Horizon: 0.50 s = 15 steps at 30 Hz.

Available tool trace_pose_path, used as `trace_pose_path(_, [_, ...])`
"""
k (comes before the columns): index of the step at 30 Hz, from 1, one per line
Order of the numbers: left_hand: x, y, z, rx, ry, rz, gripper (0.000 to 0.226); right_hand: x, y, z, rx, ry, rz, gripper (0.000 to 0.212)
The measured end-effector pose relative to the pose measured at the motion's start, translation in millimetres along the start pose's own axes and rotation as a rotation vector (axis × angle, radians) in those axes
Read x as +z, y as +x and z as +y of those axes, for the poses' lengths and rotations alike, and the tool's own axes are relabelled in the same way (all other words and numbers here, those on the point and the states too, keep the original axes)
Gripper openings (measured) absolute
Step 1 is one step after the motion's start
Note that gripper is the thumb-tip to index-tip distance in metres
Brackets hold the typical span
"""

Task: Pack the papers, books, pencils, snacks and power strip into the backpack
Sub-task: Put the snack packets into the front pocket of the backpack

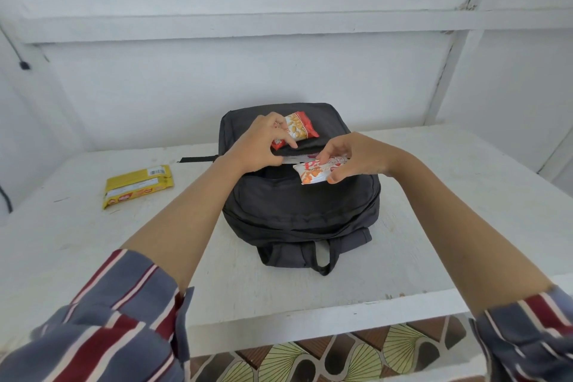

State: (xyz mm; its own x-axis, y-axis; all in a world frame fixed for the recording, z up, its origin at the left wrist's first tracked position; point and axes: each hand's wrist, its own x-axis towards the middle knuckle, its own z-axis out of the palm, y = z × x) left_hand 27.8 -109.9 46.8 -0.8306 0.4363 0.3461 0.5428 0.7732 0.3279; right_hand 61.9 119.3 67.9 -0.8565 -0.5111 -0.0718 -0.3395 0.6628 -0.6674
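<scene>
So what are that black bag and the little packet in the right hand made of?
The backpack looks like woven synthetic fabric, matte black: it sags softly and shows stitched seams. The snack packet pinched in the right hand seems to be thin printed plastic film, slightly glossy, bending under the fingers. I cannot tell whether it is foil-lined inside.

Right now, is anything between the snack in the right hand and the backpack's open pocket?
Nothing visible. The right hand holds the white snack packet right at the opening of the backpack, which the left hand holds open. The red snack packet lies beyond it.
</scene>
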Motion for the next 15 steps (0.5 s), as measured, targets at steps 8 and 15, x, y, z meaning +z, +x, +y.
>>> trace_pose_path(8, [-10,8,-6,0.093,-0.119,0.146,0.021,33,9,-1,-0.096,0.032,0.413,0.021])
trace_pose_path(15, [-14,18,-18,0.112,-0.133,0.031,0.027,64,30,-5,-0.190,-0.267,0.727,0.018])
